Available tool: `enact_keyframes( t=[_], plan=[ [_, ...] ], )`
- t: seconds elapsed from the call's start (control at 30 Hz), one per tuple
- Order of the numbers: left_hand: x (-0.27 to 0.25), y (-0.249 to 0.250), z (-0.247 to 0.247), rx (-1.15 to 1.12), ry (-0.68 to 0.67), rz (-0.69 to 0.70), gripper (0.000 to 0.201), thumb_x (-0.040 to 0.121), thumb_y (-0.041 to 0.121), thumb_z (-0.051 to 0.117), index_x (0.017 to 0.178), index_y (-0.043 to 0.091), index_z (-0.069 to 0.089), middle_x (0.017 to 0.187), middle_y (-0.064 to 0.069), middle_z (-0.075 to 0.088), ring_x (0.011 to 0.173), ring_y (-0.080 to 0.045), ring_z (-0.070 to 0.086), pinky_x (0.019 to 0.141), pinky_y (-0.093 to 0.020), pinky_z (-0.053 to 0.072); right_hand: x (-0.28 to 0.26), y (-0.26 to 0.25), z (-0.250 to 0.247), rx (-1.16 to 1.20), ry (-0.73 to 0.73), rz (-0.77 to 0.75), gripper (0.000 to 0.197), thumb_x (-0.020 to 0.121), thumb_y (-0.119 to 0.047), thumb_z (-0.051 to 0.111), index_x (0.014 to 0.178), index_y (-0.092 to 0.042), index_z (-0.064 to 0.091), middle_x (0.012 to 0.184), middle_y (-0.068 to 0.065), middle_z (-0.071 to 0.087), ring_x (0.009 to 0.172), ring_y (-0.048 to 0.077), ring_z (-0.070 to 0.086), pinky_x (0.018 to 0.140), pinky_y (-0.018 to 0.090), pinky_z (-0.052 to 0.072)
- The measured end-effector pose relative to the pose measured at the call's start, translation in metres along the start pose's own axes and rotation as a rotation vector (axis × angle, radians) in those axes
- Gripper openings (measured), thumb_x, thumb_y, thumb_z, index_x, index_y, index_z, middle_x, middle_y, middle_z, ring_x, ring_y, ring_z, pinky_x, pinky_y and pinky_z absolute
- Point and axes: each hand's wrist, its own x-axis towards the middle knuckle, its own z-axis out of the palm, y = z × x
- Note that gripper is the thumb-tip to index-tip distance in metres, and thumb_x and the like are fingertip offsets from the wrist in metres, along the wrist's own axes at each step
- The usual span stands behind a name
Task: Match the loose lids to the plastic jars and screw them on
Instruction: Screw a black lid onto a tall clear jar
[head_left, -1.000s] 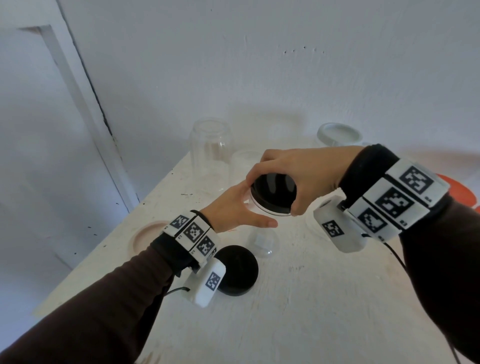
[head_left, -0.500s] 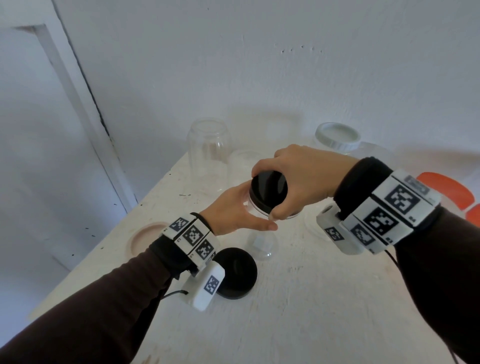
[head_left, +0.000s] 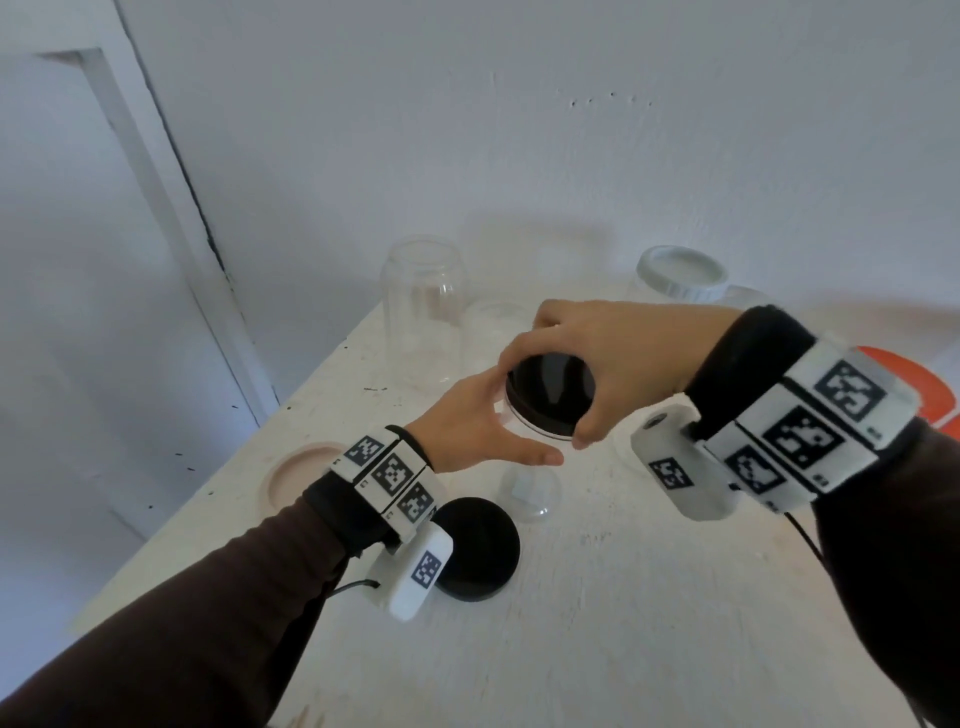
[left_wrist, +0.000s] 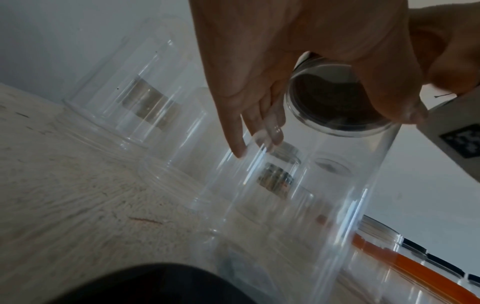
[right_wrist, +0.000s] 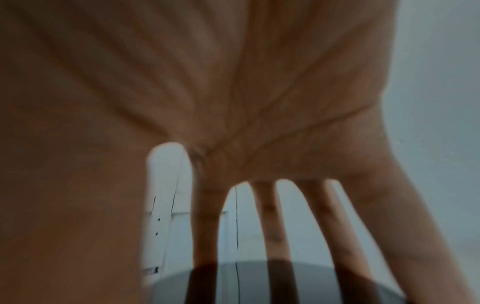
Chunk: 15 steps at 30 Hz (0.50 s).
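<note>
A clear plastic jar (head_left: 530, 491) stands upright at the table's middle. My left hand (head_left: 488, 426) wraps round its upper wall, thumb towards me. On its mouth sits a black lid (head_left: 550, 395), and my right hand (head_left: 597, 358) grips that lid's rim from above with thumb and fingers. In the left wrist view the jar (left_wrist: 298, 205) fills the frame, with the lid (left_wrist: 335, 98) seen from below through the wall. The right wrist view is blurred; fingers (right_wrist: 270, 226) reach down over the lid (right_wrist: 259, 277). A second black lid (head_left: 480, 551) lies loose beside my left wrist.
A pink lid (head_left: 296, 473) lies near the table's left edge. At the back an open clear jar (head_left: 421, 306) stands beside a smaller one (head_left: 493, 332). A white-lidded jar (head_left: 680, 275) stands back right, and an orange lid (head_left: 930, 395) shows behind my right wrist. A wall closes off the far side.
My right hand has twisted with the black lid on the jar's mouth, its wrist swinging round. The left hand has kept its hold on the jar in the same place.
</note>
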Motion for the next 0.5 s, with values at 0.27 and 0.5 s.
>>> enact_keyframes(
  t=[0.27, 0.5],
  plan=[
    [-0.001, 0.003, 0.004, -0.069, 0.046, 0.013, 0.070, 0.063, 0.024, 0.084, 0.121, 0.033, 0.045, 0.112, 0.019, 0.060, 0.108, 0.000, 0.056, 0.095, -0.022, 0.044, 0.011, -0.008, 0.022, -0.077, 0.342, 0.263, 0.065, 0.072, -0.074, 0.051, 0.099, -0.015, 0.052, 0.072, -0.005, 0.049, 0.062, 0.008, 0.048, 0.053, 0.021, 0.038],
    [-0.002, 0.002, 0.003, 0.015, 0.030, 0.008, 0.067, 0.064, 0.030, 0.082, 0.117, 0.037, 0.041, 0.105, 0.024, 0.054, 0.103, 0.009, 0.050, 0.086, -0.007, 0.040, -0.001, -0.005, 0.001, 0.002, -0.023, 0.026, 0.077, 0.072, -0.040, 0.075, 0.136, -0.038, 0.032, 0.126, -0.005, 0.035, 0.107, 0.015, 0.044, 0.088, 0.025, 0.043]
  ],
)
